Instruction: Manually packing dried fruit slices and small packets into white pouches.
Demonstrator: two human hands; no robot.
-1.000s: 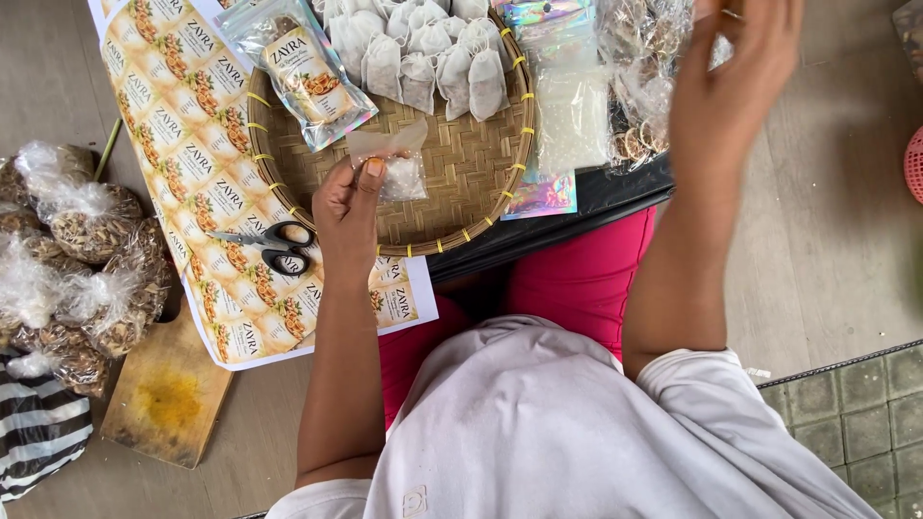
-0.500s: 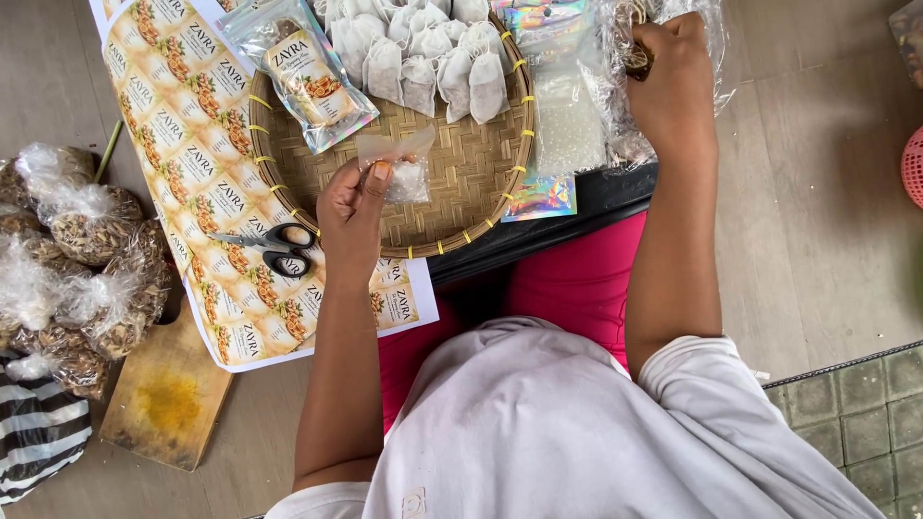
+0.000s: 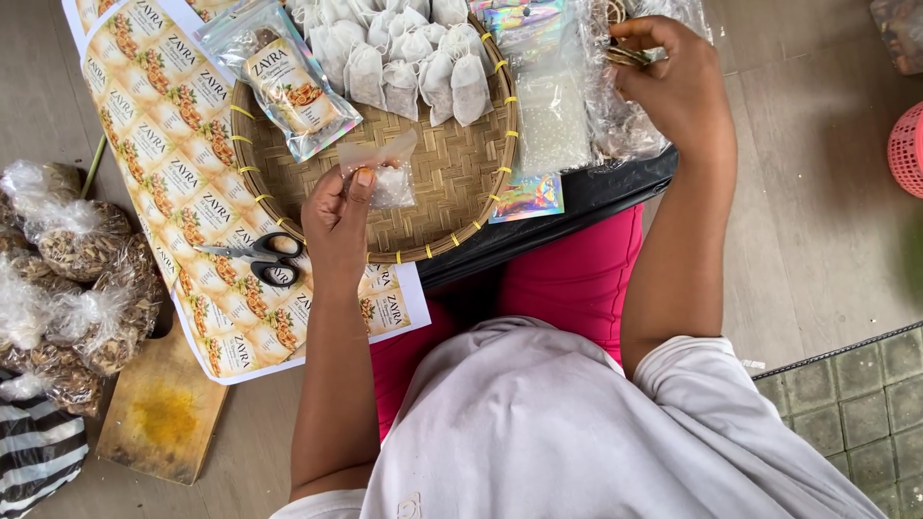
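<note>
Lowered since earlier, right hand pinches dried pieces at upper right; left hand grips small clear plastic pouch upright over round woven bamboo tray.

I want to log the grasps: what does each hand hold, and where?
The left hand pinches a small clear bag at its lower edge. The right hand grips brown pieces; where is unclear.

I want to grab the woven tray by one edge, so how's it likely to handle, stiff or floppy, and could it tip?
The woven tray probably stays fairly stiff, given its bound rim. It looks light for its size. The white sachets crowd its far side, so lifting one edge may tilt it and slide them.
</note>
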